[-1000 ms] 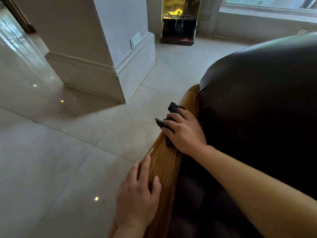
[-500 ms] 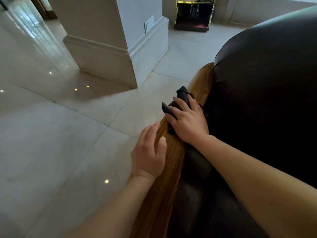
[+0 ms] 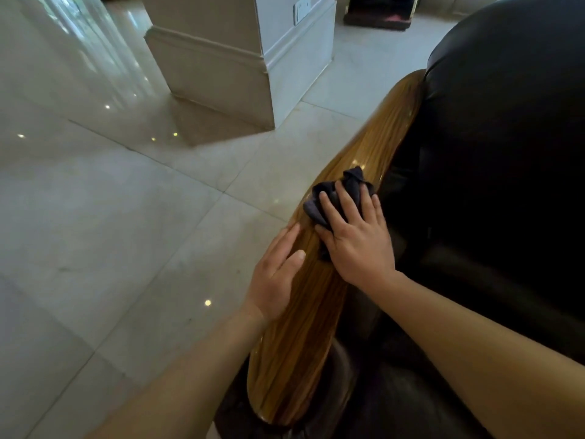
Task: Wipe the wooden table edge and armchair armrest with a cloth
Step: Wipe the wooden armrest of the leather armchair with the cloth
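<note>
A glossy wooden armrest (image 3: 316, 312) runs from the lower middle up to the dark leather armchair back (image 3: 506, 137). My right hand (image 3: 357, 239) presses a crumpled dark cloth (image 3: 335, 191) flat onto the armrest's top, fingers spread over it. My left hand (image 3: 275, 277) lies flat on the armrest's outer side just behind the right hand, fingers slightly apart, holding nothing. Most of the cloth is hidden under my right palm.
Pale glossy floor tiles (image 3: 126, 232) fill the left. A square white column (image 3: 240, 58) with a wall socket stands beyond the armrest. A dark cabinet base (image 3: 380, 17) sits at the top edge. The armchair's dark seat (image 3: 443, 359) lies to the right.
The view has tilted down and moved forward. My left hand has slid forward along the armrest to sit right behind the right hand, which still presses the cloth on the wood.
</note>
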Motion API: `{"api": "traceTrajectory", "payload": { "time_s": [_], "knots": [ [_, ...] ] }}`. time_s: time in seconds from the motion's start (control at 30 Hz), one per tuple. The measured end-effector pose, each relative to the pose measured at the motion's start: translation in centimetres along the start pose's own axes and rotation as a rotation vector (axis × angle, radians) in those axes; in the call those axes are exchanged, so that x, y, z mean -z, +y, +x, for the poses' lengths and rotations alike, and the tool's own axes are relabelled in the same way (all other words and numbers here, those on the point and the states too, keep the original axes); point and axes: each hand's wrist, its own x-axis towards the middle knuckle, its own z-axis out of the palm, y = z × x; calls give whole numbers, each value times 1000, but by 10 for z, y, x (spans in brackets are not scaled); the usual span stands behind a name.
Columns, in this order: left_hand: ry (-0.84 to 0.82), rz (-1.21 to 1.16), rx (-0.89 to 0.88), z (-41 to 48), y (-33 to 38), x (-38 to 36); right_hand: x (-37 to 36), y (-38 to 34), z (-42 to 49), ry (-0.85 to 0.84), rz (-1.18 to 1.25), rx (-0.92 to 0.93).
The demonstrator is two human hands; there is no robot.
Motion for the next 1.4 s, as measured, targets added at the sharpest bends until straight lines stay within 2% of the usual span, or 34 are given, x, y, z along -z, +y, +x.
{"api": "traceTrajectory", "payload": {
  "time_s": [0.13,0.27,0.47,0.6,0.63,0.77,0.83,0.97,1.1,1.2,1.27,1.4],
  "knots": [
    [-43,-305,25,-20,4,-2,-4,-20,-31,-3,-26,40],
    [48,-636,199,-38,6,3,-11,-39,-67,-2,-24,125],
    [3,-626,292,-47,-7,17,-16,-56,-111,-55,-7,315],
    [-11,-614,309,-47,-4,14,-4,-25,-98,-109,-39,522],
    [-14,-621,306,-47,-2,13,0,-15,-83,-98,-48,487],
    [6,-654,313,-50,2,6,9,-4,-28,-14,27,57],
    [32,-749,337,-51,0,5,1,-16,-31,24,22,7],
    [79,-934,360,-55,4,12,-16,-38,-71,35,15,173],
    [129,-797,390,-63,0,17,-31,-56,-126,-23,55,390],
    [132,-666,379,-71,0,14,-34,-74,-155,-105,79,474],
    [147,-611,364,-74,-1,12,-34,-85,-161,-138,96,530],
    [217,-575,402,-76,-2,22,-33,-102,-149,-198,65,766]
  ]
}}
